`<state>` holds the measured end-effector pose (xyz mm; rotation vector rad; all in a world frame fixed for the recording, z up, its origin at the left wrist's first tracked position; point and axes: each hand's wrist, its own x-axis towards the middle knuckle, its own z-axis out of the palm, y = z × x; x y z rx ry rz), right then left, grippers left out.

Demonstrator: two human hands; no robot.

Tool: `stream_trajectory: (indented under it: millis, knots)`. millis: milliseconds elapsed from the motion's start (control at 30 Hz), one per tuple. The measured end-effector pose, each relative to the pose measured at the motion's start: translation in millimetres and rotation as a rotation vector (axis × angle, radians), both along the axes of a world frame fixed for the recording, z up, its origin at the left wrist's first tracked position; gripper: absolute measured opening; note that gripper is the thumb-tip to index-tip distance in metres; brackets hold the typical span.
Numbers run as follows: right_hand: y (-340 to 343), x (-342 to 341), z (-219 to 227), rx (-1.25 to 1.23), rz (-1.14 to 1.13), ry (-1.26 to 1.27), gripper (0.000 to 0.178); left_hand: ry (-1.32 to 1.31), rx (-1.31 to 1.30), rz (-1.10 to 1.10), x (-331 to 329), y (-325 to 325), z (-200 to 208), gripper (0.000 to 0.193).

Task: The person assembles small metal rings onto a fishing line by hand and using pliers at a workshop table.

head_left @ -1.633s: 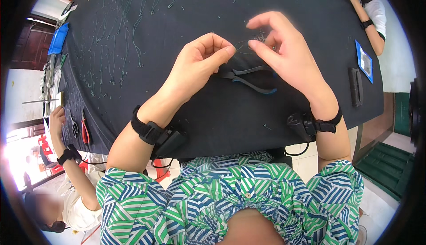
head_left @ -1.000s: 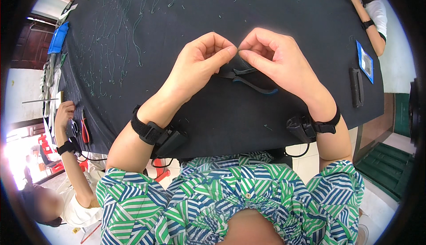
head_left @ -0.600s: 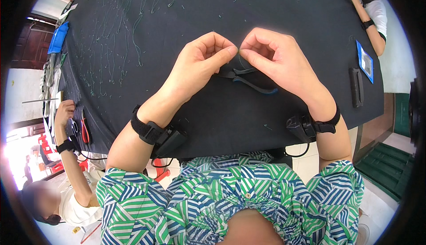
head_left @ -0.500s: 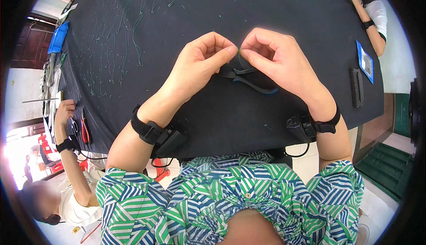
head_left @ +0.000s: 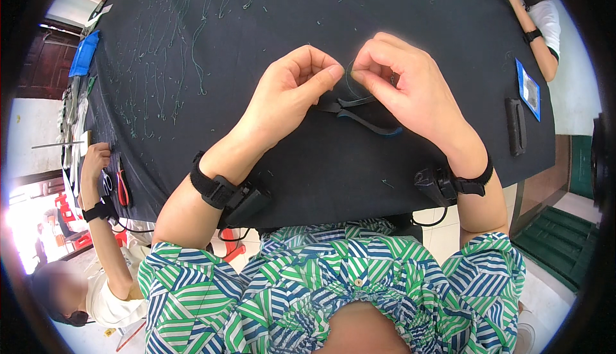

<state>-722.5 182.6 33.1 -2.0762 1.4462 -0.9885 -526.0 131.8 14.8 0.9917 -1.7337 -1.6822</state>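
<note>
Over the black-covered table, my left hand (head_left: 292, 91) is closed, thumb and forefinger pinched together; what lies between those tips is too small to make out. Just across a narrow gap, my right hand (head_left: 410, 81) is also closed, its fingertips pinching a thin green cord (head_left: 348, 83). The cord bends down from those fingers in a small loop between the hands. Beneath, a pair of pliers (head_left: 371, 125) with dark blue handles lies on the cloth, its jaws partly hidden by my left hand and one handle running under my right.
Several green cords (head_left: 196, 56) lie spread across the far left of the black cloth (head_left: 308, 174). A blue packet (head_left: 528, 90) and a long black case (head_left: 515, 127) rest at the right. Red-handled pliers (head_left: 122, 184) lie beside a co-worker's hand (head_left: 97, 156) at the left edge.
My right hand has drawn slightly right, away from my left fingertips, and the gap between them has widened. More of the green cord's curve shows. My left hand is nearly still.
</note>
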Motion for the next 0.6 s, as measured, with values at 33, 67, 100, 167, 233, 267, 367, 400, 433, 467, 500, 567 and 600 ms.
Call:
stream_trajectory:
  millis: [33, 67, 100, 167, 233, 267, 367, 400, 433, 467, 500, 567, 600]
  knots:
    - [0, -1, 0, 0.001, 0.001, -0.001, 0.006, 0.015, -0.004, 0.008, -1, 0, 0, 0.018]
    - [0, -1, 0, 0.015, -0.003, -0.017, 0.006, 0.03, -0.008, 0.016, -1, 0, 0, 0.018]
    - [1, -1, 0, 0.028, -0.006, -0.034, 0.006, 0.03, -0.008, 0.016, 0, 0, 0, 0.018]
    - [-1, -3, -4, -0.009, -0.028, -0.027, 0.009, 0.084, -0.011, 0.042, 2, -4, -3, 0.018]
    - [0, -3, -4, -0.046, -0.054, -0.017, 0.013, 0.084, 0.007, 0.034, 2, -6, -4, 0.017]
    - [2, -2, 1, 0.047, -0.062, -0.07, 0.019, 0.082, 0.024, 0.031, 3, -6, -4, 0.017]
    - [3, 0, 5, 0.265, -0.01, -0.287, 0.029, 0.061, -0.04, 0.0, 3, -3, -4, 0.017]
    - [3, 1, 5, 0.391, 0.05, -0.45, 0.032, 0.061, -0.041, 0.0, 3, -3, -4, 0.017]
    - [3, 3, 6, 0.391, 0.05, -0.45, 0.032, 0.062, -0.035, -0.001, 4, -3, -3, 0.018]
    - [3, 5, 5, 0.465, 0.058, -0.474, 0.031, 0.064, -0.028, -0.004, 4, -3, -3, 0.018]
    - [3, 6, 3, 0.54, 0.065, -0.499, 0.031, 0.065, -0.027, -0.007, 4, -4, -3, 0.018]
    - [-1, 4, -9, 0.488, 0.069, -0.497, 0.025, 0.066, -0.049, -0.008, 4, -4, -3, 0.019]
    - [-2, 2, -12, 0.394, 0.069, -0.41, 0.02, 0.065, -0.05, -0.007, 4, -4, -2, 0.019]
